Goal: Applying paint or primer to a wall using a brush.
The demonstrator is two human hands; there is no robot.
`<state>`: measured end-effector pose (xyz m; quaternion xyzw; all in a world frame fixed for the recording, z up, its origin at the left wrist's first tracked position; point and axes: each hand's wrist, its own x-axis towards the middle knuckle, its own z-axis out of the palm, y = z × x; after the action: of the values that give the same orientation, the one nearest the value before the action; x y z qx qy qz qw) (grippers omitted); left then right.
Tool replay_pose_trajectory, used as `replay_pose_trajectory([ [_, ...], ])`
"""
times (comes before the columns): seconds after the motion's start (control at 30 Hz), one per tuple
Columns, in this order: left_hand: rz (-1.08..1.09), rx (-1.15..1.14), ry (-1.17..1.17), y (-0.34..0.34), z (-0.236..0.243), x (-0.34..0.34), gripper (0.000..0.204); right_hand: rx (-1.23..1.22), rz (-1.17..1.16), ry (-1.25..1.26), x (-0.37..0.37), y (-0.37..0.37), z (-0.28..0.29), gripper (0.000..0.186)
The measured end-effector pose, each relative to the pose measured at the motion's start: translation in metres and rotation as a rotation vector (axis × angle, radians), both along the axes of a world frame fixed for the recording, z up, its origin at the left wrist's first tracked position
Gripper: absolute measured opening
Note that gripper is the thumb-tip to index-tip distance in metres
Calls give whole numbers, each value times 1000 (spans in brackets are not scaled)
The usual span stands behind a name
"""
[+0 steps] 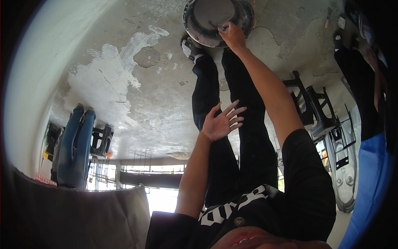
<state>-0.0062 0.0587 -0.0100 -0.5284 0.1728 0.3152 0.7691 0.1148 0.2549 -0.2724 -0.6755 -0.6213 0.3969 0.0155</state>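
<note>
My right hand [233, 36] reaches out to a round black basin [195, 33] on the floor by my feet. Its fingers are closed in a pinch over the near inner side of the basin. A small dark tip [212, 23] shows beside the fingertips, but what they grip is too small to name. Smooth grey material [213, 11] fills the basin's middle. Held over my legs, my left hand [222, 124] is open and holds nothing, palm up and fingers spread.
The concrete floor [166, 83] has white smears and rough patches. Black plastic stools [319, 110] stand at right. Another person in black trousers [358, 91] is at far right. Someone in blue jeans [72, 143] is at left, beside another black stool [100, 139]. A pale wall [37, 83] curves along the left.
</note>
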Motion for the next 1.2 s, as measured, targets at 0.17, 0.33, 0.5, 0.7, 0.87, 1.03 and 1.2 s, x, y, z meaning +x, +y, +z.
replay_pose_trajectory([
  [0.17,20,5,-9,2,2,1,68,77,-101,-23,17,17,-5,34],
  [0.33,40,8,-19,-1,0,1,68,201,-65,-83,21,35,-1,31],
  [0.5,43,3,-19,-3,0,-1,67,213,86,-115,16,30,-1,28],
  [0.7,47,4,-27,0,1,-3,68,31,261,9,1,6,-5,29],
  [0.87,60,10,-40,-2,1,-3,67,118,438,122,-11,-5,0,31],
  [1.03,63,14,-35,-4,1,-5,68,199,347,6,-9,6,2,30],
  [1.2,77,18,-38,-4,0,-6,68,307,200,-108,9,27,3,30],
])
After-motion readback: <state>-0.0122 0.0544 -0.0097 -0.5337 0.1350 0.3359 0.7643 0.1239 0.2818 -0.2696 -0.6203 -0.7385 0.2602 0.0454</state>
